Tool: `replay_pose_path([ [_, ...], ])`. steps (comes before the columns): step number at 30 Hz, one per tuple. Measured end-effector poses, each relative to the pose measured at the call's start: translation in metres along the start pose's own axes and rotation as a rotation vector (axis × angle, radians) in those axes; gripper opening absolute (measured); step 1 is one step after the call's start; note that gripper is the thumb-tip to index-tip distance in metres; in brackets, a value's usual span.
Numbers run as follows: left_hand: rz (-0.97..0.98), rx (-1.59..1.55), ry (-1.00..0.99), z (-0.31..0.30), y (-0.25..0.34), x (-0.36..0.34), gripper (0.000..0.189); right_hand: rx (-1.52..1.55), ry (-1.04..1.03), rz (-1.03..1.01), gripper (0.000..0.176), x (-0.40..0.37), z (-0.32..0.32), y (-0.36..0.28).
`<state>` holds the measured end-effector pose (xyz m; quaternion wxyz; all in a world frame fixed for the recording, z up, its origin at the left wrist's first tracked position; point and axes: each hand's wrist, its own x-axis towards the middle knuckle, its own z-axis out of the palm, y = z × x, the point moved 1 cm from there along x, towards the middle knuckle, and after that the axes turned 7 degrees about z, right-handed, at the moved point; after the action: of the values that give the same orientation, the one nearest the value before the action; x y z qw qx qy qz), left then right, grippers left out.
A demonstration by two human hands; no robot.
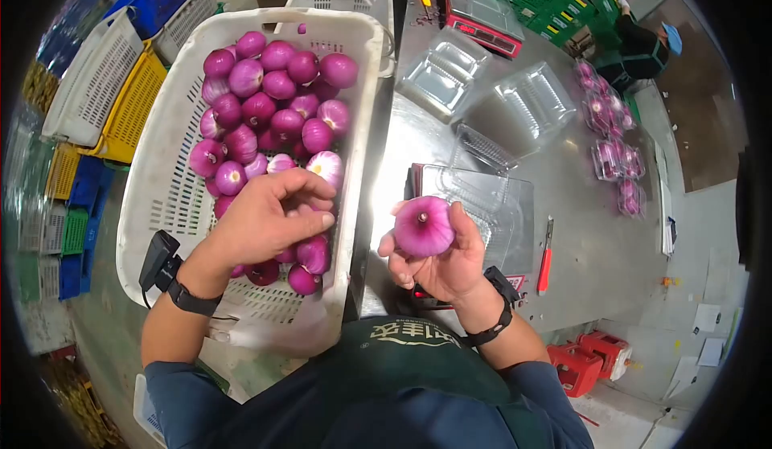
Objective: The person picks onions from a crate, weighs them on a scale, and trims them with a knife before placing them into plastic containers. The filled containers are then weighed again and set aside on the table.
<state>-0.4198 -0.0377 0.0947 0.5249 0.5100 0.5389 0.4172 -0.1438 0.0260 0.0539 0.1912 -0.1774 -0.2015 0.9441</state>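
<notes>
Going left to right: the white crate [153, 200] had a big pile of onions [265, 103] in its far half, and bare slats showed in the near half, so I'd guess a good chunk of the sorting was behind and plenty was left. The left hand [269, 220] was down in the crate, fingers curled over the nearest onions. Couldn't tell if it had actually closed on one or was just resting on top.

The right hand [446, 268] was palm up just past the crate's right wall, above the near edge of the steel table [595, 232], fingers cupped round a peeled onion [424, 226]. That one looked clean: glossy purple skin, round, root end facing the camera, no loose papery bits that I could see.

Behind it sat a clear tray [482, 200], which looked empty, with more empty clamshells [531, 99] further back. A few filled packs [615, 139] sat far right, so some packing was done.
</notes>
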Motion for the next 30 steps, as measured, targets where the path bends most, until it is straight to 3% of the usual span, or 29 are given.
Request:
replay_pose_path([
  [3,0.154,0.132,-0.036,0.025,0.022,-0.004,0.040,0.038,-0.050,0.034,0.081,-0.003,0.001,0.004],
  [5,0.150,0.187,-0.071,0.041,0.030,-0.005,0.050,0.036,-0.098,0.101,0.083,-0.006,0.003,0.006],
  [8,0.529,0.343,-0.111,0.071,0.038,0.000,0.062,0.076,-0.098,0.120,0.084,-0.012,0.008,0.015],
  [9,0.531,0.350,-0.117,0.081,0.038,0.000,0.062,0.078,-0.103,0.112,0.084,-0.013,0.013,0.017],
  [11,0.172,0.013,-0.184,0.104,0.032,-0.003,0.070,0.100,0.060,0.136,0.089,-0.019,0.023,0.019],
  [12,-0.030,-0.212,-0.181,0.113,0.045,-0.007,0.075,0.000,0.037,0.115,0.089,-0.024,0.017,0.019],
  [13,-0.028,-0.203,-0.185,0.115,0.042,-0.007,0.075,0.001,0.032,0.106,0.089,-0.030,0.008,0.015],
  [15,0.398,0.310,-0.081,0.118,0.035,-0.006,0.075,-0.294,0.215,0.175,0.081,-0.049,-0.017,0.005],
  [16,0.417,0.280,-0.025,0.123,0.038,-0.008,0.064,-0.516,0.266,0.092,0.063,-0.065,-0.036,-0.009],
  [17,0.414,0.290,-0.025,0.127,0.040,-0.009,0.064,-0.661,0.459,-0.079,0.041,-0.086,-0.029,-0.029],
  [18,0.443,0.312,0.014,0.131,0.042,-0.011,0.061,-0.815,0.629,-0.263,0.030,-0.105,-0.063,-0.042],
  [20,0.441,0.294,0.059,0.142,0.046,-0.017,0.059,-0.845,0.983,-0.480,0.029,-0.151,-0.122,-0.074],
  [23,0.430,0.194,0.106,0.163,0.041,-0.023,0.060,-1.190,1.439,-0.564,0.042,-0.237,-0.295,-0.102],
  [25,0.428,0.241,0.115,0.177,0.043,-0.026,0.060,-1.546,1.801,-0.343,0.046,-0.278,-0.365,-0.099],
  [26,0.430,0.273,0.120,0.186,0.044,-0.026,0.061,-1.535,1.805,-0.350,0.046,-0.286,-0.371,-0.092],
  [27,0.449,0.278,0.105,0.196,0.046,-0.028,0.061,-1.566,1.880,-0.205,0.044,-0.292,-0.375,-0.087],
  [28,0.337,0.157,0.121,0.206,0.044,-0.031,0.062,-1.577,1.974,-0.062,0.042,-0.302,-0.378,-0.085],
  [29,0.230,0.037,0.118,0.217,0.041,-0.031,0.064,-1.565,1.918,-0.124,0.040,-0.309,-0.379,-0.084],
  [30,0.242,-0.021,0.112,0.226,0.032,-0.029,0.067,-1.549,1.872,-0.192,0.038,-0.312,-0.382,-0.082],
])
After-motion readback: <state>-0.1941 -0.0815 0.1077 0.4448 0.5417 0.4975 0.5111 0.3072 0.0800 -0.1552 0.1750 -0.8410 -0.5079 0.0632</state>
